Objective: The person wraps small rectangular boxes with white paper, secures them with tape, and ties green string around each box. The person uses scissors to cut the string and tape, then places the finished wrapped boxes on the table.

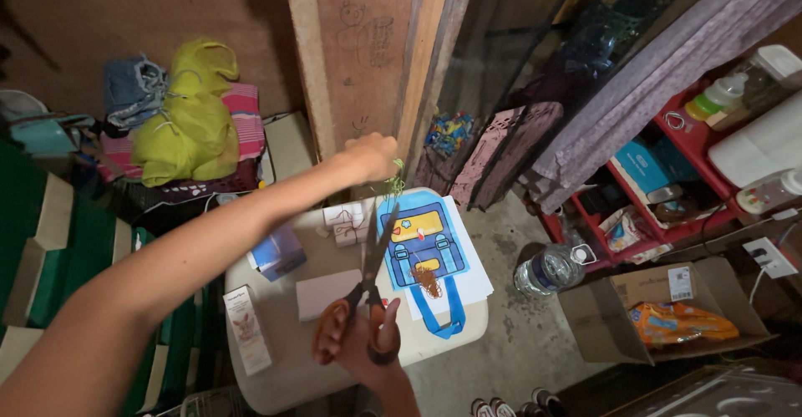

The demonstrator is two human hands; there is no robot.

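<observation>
The right hand [363,346] grips the scissors [368,287], blades spread and pointing away up toward a green sprig [394,185] pinched in the left hand [372,156], held above the tabletop [284,350]

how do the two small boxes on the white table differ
The blue box sits near the table's middle, squat and cube-like; the white carton lies flat at the near left edge, long and slim. The blue box is plain-coloured; the carton bears a printed picture. Neither hand touches either.
</observation>
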